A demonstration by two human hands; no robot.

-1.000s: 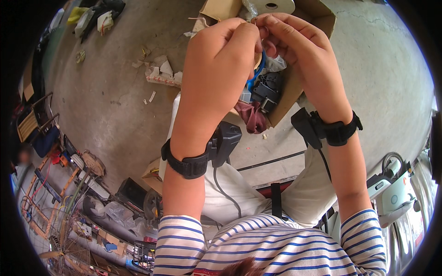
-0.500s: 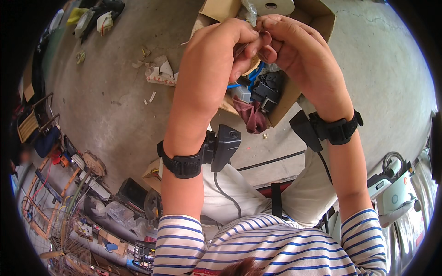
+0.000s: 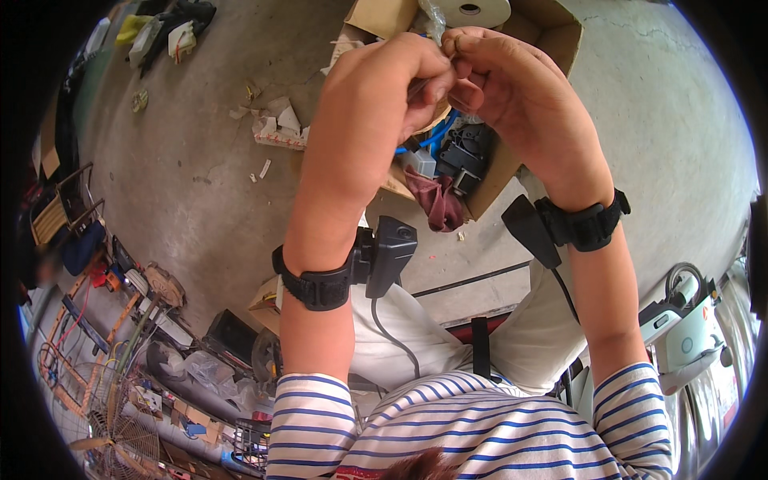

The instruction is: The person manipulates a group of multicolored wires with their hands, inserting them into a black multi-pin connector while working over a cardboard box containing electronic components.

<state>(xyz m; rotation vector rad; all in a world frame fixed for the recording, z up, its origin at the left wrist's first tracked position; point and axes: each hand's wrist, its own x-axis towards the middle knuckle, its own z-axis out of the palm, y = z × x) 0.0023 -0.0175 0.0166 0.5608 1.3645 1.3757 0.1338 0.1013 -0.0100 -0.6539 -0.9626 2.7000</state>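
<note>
Both hands meet above an open cardboard box [image 3: 512, 172] at the top of the view. My left hand [image 3: 400, 80] is closed, with its fingertips pinched together. Close against it, my right hand [image 3: 520, 96] is also closed, thumb pressed to the forefinger. Whatever lies between the fingertips is too small and too covered to name. Just beyond them shows a piece of clear plastic [image 3: 434, 20]. Inside the box, below the hands, lie a maroon cloth [image 3: 438, 200], a black device [image 3: 466, 152], blue cable [image 3: 440, 138] and a white roll [image 3: 474, 11].
Torn cardboard scraps [image 3: 280, 124] litter the concrete floor left of the box. Clutter with a wire fan [image 3: 112, 432] fills the lower left. A white appliance [image 3: 688, 344] stands at the right. Bags and a dark cloth [image 3: 188, 20] lie at the far left.
My fingers have shifted slightly at the pinch, the right thumb and forefinger curling closer together. The arms and the box stay nearly in place.
</note>
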